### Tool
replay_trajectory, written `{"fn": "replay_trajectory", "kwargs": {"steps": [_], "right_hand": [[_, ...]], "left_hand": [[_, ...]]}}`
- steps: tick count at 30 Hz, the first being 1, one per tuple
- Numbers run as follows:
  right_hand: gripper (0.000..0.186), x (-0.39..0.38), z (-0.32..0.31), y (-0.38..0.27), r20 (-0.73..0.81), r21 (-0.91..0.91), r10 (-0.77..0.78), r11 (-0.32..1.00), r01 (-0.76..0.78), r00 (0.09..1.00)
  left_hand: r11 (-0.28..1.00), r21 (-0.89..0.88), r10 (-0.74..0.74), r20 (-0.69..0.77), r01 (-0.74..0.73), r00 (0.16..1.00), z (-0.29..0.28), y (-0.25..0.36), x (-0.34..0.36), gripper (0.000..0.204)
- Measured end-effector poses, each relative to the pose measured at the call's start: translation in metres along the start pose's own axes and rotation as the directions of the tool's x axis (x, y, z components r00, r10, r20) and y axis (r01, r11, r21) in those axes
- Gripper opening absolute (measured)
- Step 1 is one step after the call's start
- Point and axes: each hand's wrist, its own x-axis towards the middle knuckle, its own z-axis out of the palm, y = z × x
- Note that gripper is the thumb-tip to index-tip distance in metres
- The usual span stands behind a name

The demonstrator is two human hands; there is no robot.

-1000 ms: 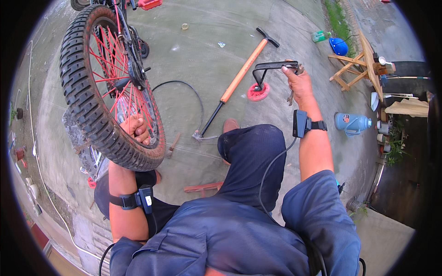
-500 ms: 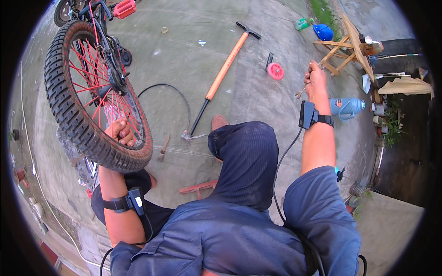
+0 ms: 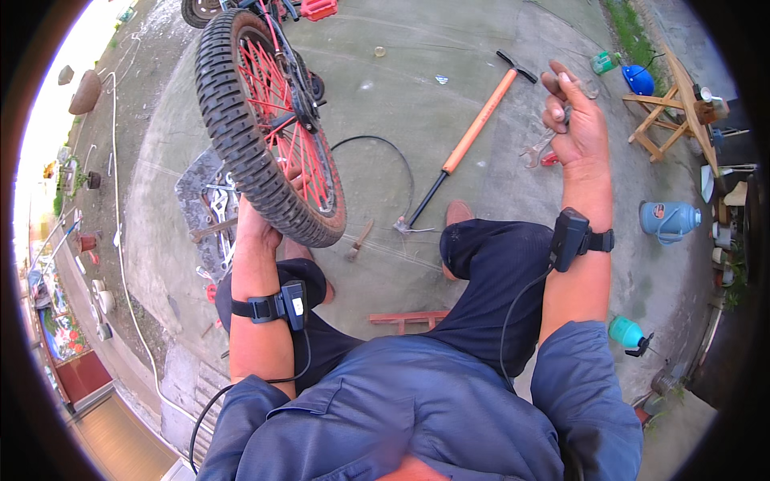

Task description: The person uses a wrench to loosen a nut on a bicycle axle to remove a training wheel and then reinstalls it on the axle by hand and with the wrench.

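A bicycle wheel (image 3: 265, 152) with a knobby black tyre and red spokes stands raised at the upper left. My left hand (image 3: 261, 220) reaches behind the tyre and grips it at the lower rim; its fingers show only partly between the spokes. On the right, my right hand (image 3: 576, 120) is raised over the floor, away from the wheel. A metal wrench (image 3: 533, 152) lies across its palm, the open jaw sticking out at the lower left. The thumb and forefinger are loosely extended, the other fingers curled around the wrench.
A hand pump (image 3: 469, 140) with an orange barrel lies ahead, near a brush (image 3: 359, 240). A grey tray (image 3: 200, 188) of wrenches sits left, behind the wheel. A red metal piece (image 3: 407, 319) lies between my legs. Right are a blue flask (image 3: 670, 220), wooden stool (image 3: 682, 104) and teal bottle (image 3: 626, 331).
The view has turned left, so the scene sits farther right. My right hand has shifted and its fingers have loosened around the wrench. My left hand remains at the wheel, fingers now more hidden.
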Motion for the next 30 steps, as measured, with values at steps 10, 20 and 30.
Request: {"fn": "replay_trajectory", "kwargs": {"steps": [10, 20, 30], "right_hand": [[0.024, -0.027, 0.060, 0.083, 0.079, -0.046, 0.288, 0.957, -0.285, 0.954], [0.028, -0.027, 0.050, 0.080, 0.025, -0.055, 0.275, 0.960, -0.273, 0.961], [0.023, -0.022, 0.055, 0.081, 0.059, -0.062, 0.243, 0.969, -0.239, 0.968]], "left_hand": [[0.273, 0.887, 0.622, 0.132, -0.372, 0.772, 0.093, 0.106, -0.056, 0.064], [0.061, 0.920, 0.748, 0.215, -0.388, 0.628, 0.052, 0.001, -0.084, 0.062], [-0.171, 0.955, -0.239, 0.198, -0.242, 0.951, -0.006, -0.075, -0.085, 0.048]]}}
